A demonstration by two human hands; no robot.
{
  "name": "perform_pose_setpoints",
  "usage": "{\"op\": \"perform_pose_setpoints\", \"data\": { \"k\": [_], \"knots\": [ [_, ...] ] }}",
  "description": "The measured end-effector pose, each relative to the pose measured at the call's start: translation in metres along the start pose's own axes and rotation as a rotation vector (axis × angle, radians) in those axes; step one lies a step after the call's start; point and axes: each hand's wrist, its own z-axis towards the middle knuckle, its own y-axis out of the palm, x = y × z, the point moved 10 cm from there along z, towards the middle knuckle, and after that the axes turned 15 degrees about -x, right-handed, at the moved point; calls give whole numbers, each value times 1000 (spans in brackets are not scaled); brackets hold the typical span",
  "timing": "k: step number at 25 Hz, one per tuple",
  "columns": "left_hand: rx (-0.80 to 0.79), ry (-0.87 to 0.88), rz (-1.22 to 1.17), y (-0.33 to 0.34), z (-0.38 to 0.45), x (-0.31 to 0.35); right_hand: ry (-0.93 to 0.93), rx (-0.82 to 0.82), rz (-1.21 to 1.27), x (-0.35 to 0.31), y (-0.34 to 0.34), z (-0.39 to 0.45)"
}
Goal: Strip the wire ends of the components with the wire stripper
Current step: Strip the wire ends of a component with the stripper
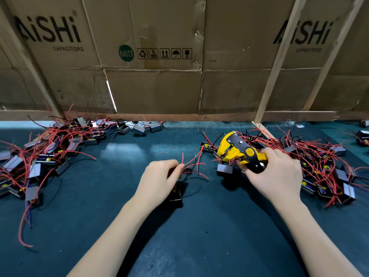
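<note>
Left hand point(159, 177) pinching thin red wires point(192, 163) of a small black component point(175, 193) over the dark green table point(189, 236), right hand point(277, 174) gripping the yellow wire stripper point(237, 151) just right of the wire ends, heaps of wired components point(46, 154) at both sides, cardboard boxes point(159, 56) behind

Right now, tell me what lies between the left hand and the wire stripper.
Head view: loose red wires fanning from the left hand, then a small black component on the green mat before the wire stripper.
</note>
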Motion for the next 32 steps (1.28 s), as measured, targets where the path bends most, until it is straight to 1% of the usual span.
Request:
{"op": "perform_pose_setpoints", "data": {
  "k": [2,3,4,5,6,7,8,10,11,13,14,15,16,17,18,19,21,23,26,28,30,32],
  "knots": [
    [-66,53,-386,9,0,2,-17,-1,10,-5,0,-1],
    [-154,91,-581,18,0,10,-26,-2,13,-7,0,-1],
    [-248,134,-693,27,-1,19,-33,-2,14,-9,0,-2],
    [-304,170,-704,31,-1,23,-38,0,16,-10,0,-3],
    [-305,183,-646,29,0,22,-41,3,21,-9,-1,-4],
    [-249,169,-570,20,3,14,-42,7,30,-9,-1,-5],
    [-137,130,-492,2,5,-1,-43,11,41,-9,-2,-5],
    [161,-38,-289,-45,1,-44,-38,5,65,-7,-2,-4],
    [290,-192,-128,-69,-8,-69,-33,-2,75,-7,-2,-5],
    [490,-571,191,-112,-42,-120,-34,-7,75,-8,-2,-5],
    [544,-751,275,-126,-63,-146,-37,-7,74,-9,-3,-6],
    [550,-913,292,-134,-84,-172,-40,-6,74,-9,-3,-6],
    [514,-1051,260,-137,-103,-198,-41,-7,76,-10,-3,-6],
    [460,-1152,205,-136,-117,-218,-40,-11,76,-9,-3,-7],
    [415,-1206,158,-134,-126,-232,-36,-16,75,-9,-3,-6],
    [403,-1210,139,-133,-128,-239,-35,-20,73,-9,-3,-6],
    [432,-1111,154,-134,-117,-235,-38,-23,77,-9,-3,-5],
    [389,-923,140,-127,-90,-218,-47,-29,86,-10,-2,-5],
    [247,-601,63,-100,-46,-180,-63,-34,81,-13,0,-6],
    [213,-488,70,-87,-31,-158,-68,-46,68,-14,2,-5],
    [278,-449,114,-89,-28,-144,-69,-50,63,-13,3,-5],
    [382,-406,145,-98,-31,-131,-68,-40,66,-12,2,-5]
  ]
}}
